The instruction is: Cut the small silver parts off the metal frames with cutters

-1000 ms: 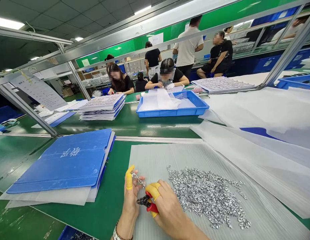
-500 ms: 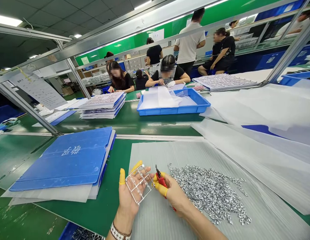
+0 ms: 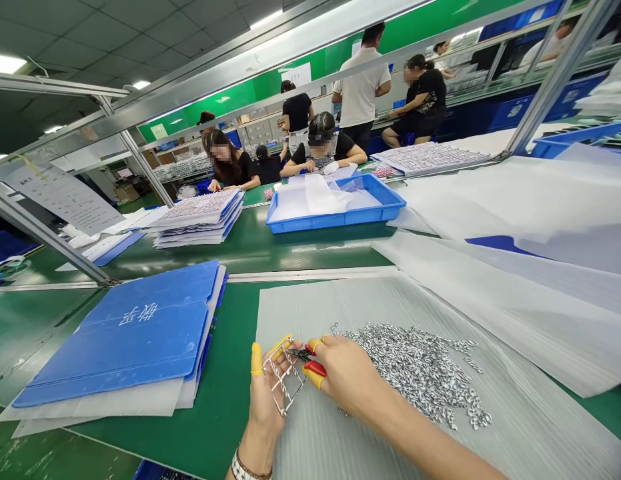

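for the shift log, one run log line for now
left hand: holds metal parts frame | right hand: red-handled cutters at frame | nearby: loose silver metal pieces on grey sheet

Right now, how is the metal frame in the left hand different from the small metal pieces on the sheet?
The metal frame is one open rectangular piece; the small metal pieces are many and loose. The frame is held in the left hand; the pieces lie heaped on the ribbed plastic sheet. Both are silvery.
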`<state>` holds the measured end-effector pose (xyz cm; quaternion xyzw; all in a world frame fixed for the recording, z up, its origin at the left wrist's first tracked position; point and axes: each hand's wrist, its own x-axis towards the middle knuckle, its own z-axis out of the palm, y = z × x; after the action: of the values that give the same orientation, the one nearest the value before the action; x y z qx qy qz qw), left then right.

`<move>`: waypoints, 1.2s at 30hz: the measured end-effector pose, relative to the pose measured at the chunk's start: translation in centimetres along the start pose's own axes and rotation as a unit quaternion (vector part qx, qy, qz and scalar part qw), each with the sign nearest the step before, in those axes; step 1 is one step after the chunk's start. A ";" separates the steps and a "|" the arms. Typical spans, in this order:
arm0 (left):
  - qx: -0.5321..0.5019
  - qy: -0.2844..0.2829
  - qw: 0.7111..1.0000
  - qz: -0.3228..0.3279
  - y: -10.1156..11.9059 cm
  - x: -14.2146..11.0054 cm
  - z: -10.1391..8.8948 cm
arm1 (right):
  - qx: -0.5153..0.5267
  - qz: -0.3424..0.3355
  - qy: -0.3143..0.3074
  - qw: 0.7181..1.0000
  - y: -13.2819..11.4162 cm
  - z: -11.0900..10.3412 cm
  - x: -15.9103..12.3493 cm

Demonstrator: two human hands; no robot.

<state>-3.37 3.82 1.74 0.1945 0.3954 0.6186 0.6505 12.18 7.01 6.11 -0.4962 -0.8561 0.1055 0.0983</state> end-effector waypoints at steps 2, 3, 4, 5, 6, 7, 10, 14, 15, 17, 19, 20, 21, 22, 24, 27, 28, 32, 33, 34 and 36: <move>0.012 -0.003 1.000 -0.001 -0.4 0.0 0.0 | -0.019 -0.003 -0.011 1.000 -0.2 -0.4 0.1; 0.018 -0.003 1.000 0.003 -0.5 -0.1 0.0 | -0.025 -0.005 -0.015 1.000 -0.2 -0.6 0.2; 0.024 -0.003 1.000 0.008 -0.6 -0.1 0.0 | -0.029 -0.007 -0.018 0.999 -0.2 -0.7 0.2; 0.029 -0.004 0.999 0.014 -0.6 -0.2 0.0 | -0.031 -0.009 -0.021 0.999 -0.2 -0.8 0.1; 0.034 -0.005 0.999 0.018 -0.6 -0.2 0.1 | -0.033 -0.010 -0.023 0.999 -0.3 -0.9 0.1; 0.037 -0.007 0.999 0.021 -0.6 -0.3 0.1 | -0.034 -0.009 -0.025 0.999 -0.3 -0.9 0.1; 0.045 -0.010 0.999 0.022 -0.5 -0.5 0.3 | -0.039 0.001 -0.031 0.999 -0.4 -1.1 0.1; 0.060 -0.006 0.998 0.033 -0.5 -0.7 0.5 | -0.039 0.006 -0.032 0.999 -0.5 -1.2 0.2; 0.065 -0.006 0.997 0.037 -0.5 -0.7 0.4 | -0.039 0.006 -0.033 0.999 -0.5 -1.2 0.2; 0.072 -0.007 0.996 0.043 -0.6 -0.7 0.4 | -0.037 0.006 -0.035 0.999 -0.5 -1.3 0.2; 0.075 -0.006 0.996 0.048 -0.7 -0.6 0.3 | -0.035 0.007 -0.036 0.999 -0.5 -1.4 0.2; 0.074 -0.006 0.996 0.050 -0.8 -0.6 0.4 | -0.034 0.006 -0.037 0.999 -0.5 -1.4 0.2; 0.073 -0.007 0.996 0.051 -0.8 -0.6 0.4 | -0.034 0.007 -0.038 0.999 -0.5 -1.5 0.2; 0.073 -0.008 0.996 0.052 -0.8 -0.6 0.5 | -0.034 0.008 -0.039 0.999 -0.5 -1.6 0.2; 0.076 -0.010 0.995 0.057 -0.8 -0.8 0.7 | -0.038 0.009 -0.043 0.998 -0.5 -1.8 0.1; 0.089 -0.008 0.994 0.059 -0.8 -1.0 0.9 | -0.044 0.005 -0.047 0.998 -0.5 -2.1 0.1; 0.094 -0.006 0.994 0.057 -0.7 -1.1 1.0 | -0.045 0.002 -0.047 0.998 -0.5 -2.1 0.1; 0.084 -0.004 0.996 0.039 -0.7 -1.0 0.9 | -0.045 0.001 -0.050 0.998 -0.3 -2.0 0.1; 0.075 -0.002 0.997 0.033 -0.7 -0.9 0.9 | -0.046 0.002 -0.050 0.998 -0.3 -1.9 0.0; 0.066 0.002 0.997 0.028 -0.7 -0.8 0.9 | -0.047 0.004 -0.047 0.998 -0.2 -1.8 0.0; 0.050 0.012 0.998 0.023 -0.7 -0.4 0.8 | -0.053 0.005 -0.040 0.998 -0.2 -1.6 -0.1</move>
<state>-2.21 3.50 1.82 0.2284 0.4296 0.6151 0.6205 12.45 6.99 7.69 -0.5004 -0.8613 0.0801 0.0373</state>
